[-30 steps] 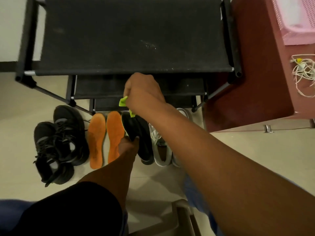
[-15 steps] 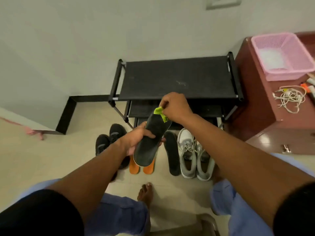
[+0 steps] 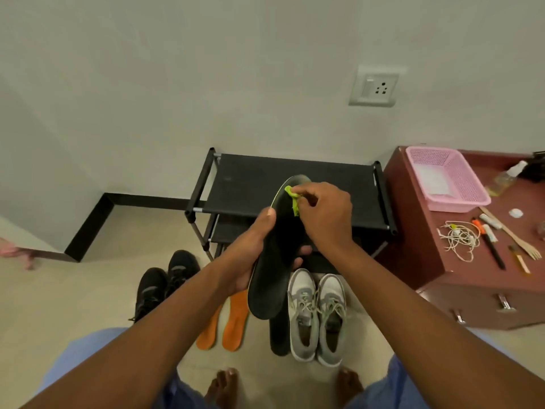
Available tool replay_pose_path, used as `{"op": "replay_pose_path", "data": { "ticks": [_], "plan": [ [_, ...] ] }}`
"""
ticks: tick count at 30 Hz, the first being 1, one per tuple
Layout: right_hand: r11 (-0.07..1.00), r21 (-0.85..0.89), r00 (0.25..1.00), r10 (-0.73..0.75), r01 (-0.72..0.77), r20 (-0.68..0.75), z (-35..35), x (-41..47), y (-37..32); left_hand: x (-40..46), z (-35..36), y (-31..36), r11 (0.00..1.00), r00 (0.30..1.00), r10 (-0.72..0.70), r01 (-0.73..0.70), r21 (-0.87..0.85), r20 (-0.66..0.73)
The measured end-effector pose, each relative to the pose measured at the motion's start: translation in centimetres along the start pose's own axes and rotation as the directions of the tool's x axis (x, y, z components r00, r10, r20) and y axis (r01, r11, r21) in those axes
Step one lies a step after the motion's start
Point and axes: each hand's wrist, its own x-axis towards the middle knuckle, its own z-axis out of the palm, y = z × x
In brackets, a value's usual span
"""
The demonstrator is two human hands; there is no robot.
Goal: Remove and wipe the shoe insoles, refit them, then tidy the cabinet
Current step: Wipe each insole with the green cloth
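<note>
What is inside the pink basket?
The pink basket on the red cabinet holds something flat and white on its bottom. It is too blurry to tell what it is. The near wall hides part of the floor inside.

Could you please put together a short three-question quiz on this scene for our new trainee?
1. True or false: the left hand holds the black insole off the floor.
2. What does the right hand pinch against the insole? A) a brush B) a green cloth C) a shoelace
3. Fill in: the two orange insoles lie on the floor between the black shoes and the ____ shoes.

Key: 1 true; 2 B; 3 grey.
</note>
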Motion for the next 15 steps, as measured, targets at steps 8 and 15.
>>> {"op": "replay_pose_path", "data": {
  "ticks": [8,15],
  "plan": [
    [0.993,0.053,0.966,-0.112,0.102,0.233,2.8,1.0,2.0,4.2,-0.8,2.1,0.996,0.979,0.067,-0.078,-0.045,-0.195],
    [0.982,0.19,0.981,-0.045,0.008,0.19,3.9,0.8,1.1,5.4,-0.5,2.7,0.995,0.965,0.069,-0.084,-0.048,-0.254]
  ]
}}
